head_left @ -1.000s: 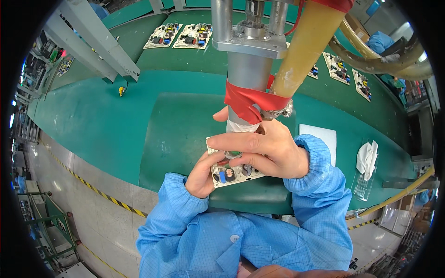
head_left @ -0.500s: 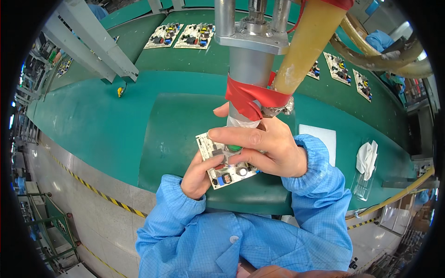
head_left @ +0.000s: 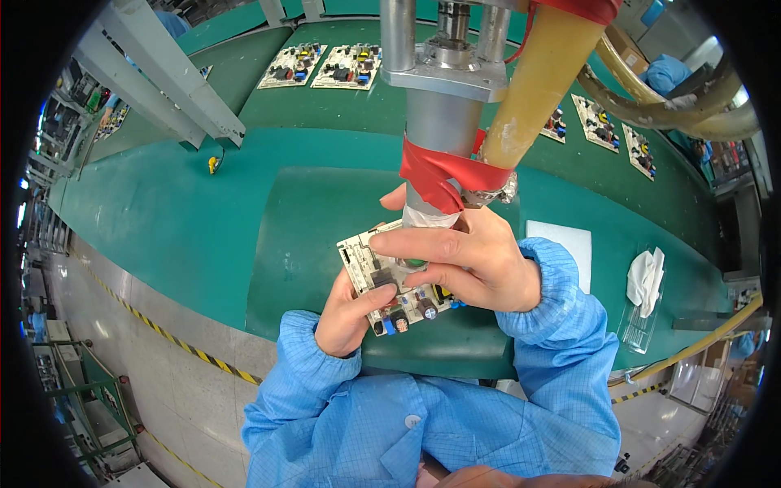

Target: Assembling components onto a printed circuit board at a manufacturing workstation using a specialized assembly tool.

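My left hand [head_left: 342, 315] grips a cream circuit board [head_left: 355, 250] by its left side, thumb on top. The board tilts above a dark green mat and carries black, blue and yellow parts along its near edge. My right hand [head_left: 488, 259] is closed round the white-wrapped lower end of a hanging metal cylinder tool [head_left: 442, 118] bound with red tape [head_left: 447, 175]. Something green [head_left: 416, 263] shows between its thumb and index finger. The tool's tip is hidden behind these fingers, so I cannot tell whether it touches the board.
A thick yellow hose [head_left: 541, 73] slants beside the tool. More circuit boards [head_left: 348, 67] lie on the green surface beyond. A white foam pad [head_left: 561, 250] and crumpled white cloth [head_left: 645, 281] are at right. Grey metal posts [head_left: 154, 73] stand at far left.
The board has slid slightly left and turned under my right hand, showing more of its far left surface. My left thumb has shifted a little with it. My right hand keeps its grip.
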A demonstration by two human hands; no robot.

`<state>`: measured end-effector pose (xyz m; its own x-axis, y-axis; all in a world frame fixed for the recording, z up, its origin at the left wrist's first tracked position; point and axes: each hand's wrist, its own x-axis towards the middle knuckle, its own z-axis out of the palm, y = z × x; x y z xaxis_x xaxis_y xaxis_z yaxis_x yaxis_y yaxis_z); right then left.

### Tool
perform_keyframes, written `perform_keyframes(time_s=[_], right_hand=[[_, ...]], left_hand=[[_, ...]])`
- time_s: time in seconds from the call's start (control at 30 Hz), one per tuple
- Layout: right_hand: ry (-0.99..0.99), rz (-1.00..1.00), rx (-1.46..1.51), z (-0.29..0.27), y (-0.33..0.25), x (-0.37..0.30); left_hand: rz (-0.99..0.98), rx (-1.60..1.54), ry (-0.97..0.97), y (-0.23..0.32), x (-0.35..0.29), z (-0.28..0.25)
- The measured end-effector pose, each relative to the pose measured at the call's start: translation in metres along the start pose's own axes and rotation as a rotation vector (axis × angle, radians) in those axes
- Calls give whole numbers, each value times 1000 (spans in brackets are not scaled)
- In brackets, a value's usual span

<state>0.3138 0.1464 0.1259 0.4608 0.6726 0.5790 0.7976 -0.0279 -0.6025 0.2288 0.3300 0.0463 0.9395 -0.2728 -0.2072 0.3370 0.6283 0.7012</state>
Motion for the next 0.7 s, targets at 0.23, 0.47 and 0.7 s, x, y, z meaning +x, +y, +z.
perform_keyframes(time_s=[0.23, 0.47, 0.7], right_hand=[[66, 29, 57, 5, -3, 7], [84, -22, 26, 4, 3, 12], [24, 54, 53, 10, 0, 10]], left_hand=[[-27, 40, 37, 1, 0, -8], [-28, -54, 45, 8, 6, -16], [-45, -116, 71, 8, 6, -24]])
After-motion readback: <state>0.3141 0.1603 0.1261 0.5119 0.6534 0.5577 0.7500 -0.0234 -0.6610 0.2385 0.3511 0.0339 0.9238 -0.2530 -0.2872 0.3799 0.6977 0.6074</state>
